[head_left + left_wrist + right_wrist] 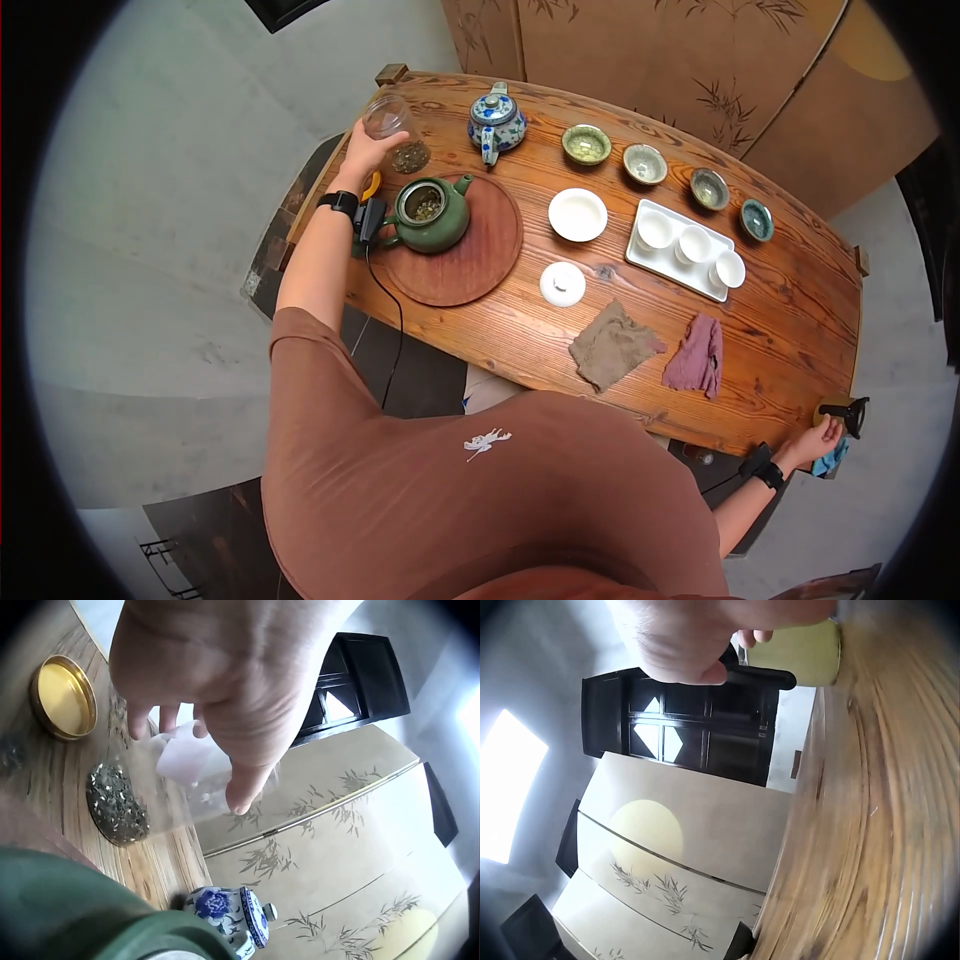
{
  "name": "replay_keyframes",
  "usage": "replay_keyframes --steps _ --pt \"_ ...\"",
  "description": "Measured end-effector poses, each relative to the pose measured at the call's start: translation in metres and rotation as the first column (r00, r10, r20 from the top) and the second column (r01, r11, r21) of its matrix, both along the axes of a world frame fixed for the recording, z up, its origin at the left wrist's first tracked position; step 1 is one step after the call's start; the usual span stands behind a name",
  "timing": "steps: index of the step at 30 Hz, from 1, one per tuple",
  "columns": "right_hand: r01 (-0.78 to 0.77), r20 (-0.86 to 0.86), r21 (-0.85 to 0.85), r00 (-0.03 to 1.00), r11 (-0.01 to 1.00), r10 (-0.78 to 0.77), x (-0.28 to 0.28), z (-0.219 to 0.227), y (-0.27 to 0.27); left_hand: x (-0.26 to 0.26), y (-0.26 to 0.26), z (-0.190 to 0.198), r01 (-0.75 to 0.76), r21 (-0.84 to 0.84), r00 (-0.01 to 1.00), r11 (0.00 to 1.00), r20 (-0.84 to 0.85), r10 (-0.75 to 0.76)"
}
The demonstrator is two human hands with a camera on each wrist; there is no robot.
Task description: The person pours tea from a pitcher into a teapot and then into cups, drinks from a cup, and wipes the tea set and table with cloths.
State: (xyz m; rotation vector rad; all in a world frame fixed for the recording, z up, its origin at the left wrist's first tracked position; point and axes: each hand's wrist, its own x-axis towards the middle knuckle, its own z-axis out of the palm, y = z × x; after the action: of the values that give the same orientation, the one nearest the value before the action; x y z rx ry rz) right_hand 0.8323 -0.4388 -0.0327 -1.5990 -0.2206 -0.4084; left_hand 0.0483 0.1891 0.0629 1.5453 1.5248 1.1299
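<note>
At the table's far left end, my left hand [368, 150] grips a clear jar [386, 115] round its upper part. Dried tea leaves [116, 806] lie in the bottom of the jar. Beside it stands a green teapot [432, 225], lidless, with leaves showing inside, on a round wooden board [495, 225]. A gold lid [64, 697] lies near the jar. At the right end, my right hand [812, 442] holds the black handle [761, 677] of a yellow-green vessel [799, 656]; part of the vessel is hidden behind the hand.
A blue-and-white teapot [497, 125] and several small glazed cups [586, 145] line the back. A white bowl [578, 215], a white lid [562, 285] and a white tray [715, 290] with cups stand mid-table. Brown [612, 345] and mauve cloths [695, 357] lie in front.
</note>
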Motion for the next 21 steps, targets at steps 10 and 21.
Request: replay_keyframes --steps 10,21 --pt "-0.111 -0.158 -0.066 0.982 0.992 0.099 -0.017 0.040 0.024 -0.022 -0.075 0.007 -0.154 0.361 0.976 0.920 -0.091 0.199" --pt "0.110 -0.211 -0.038 0.971 0.993 -0.116 -0.031 0.071 0.026 0.035 -0.217 -0.071 -0.122 0.308 0.937 0.944 0.349 0.007"
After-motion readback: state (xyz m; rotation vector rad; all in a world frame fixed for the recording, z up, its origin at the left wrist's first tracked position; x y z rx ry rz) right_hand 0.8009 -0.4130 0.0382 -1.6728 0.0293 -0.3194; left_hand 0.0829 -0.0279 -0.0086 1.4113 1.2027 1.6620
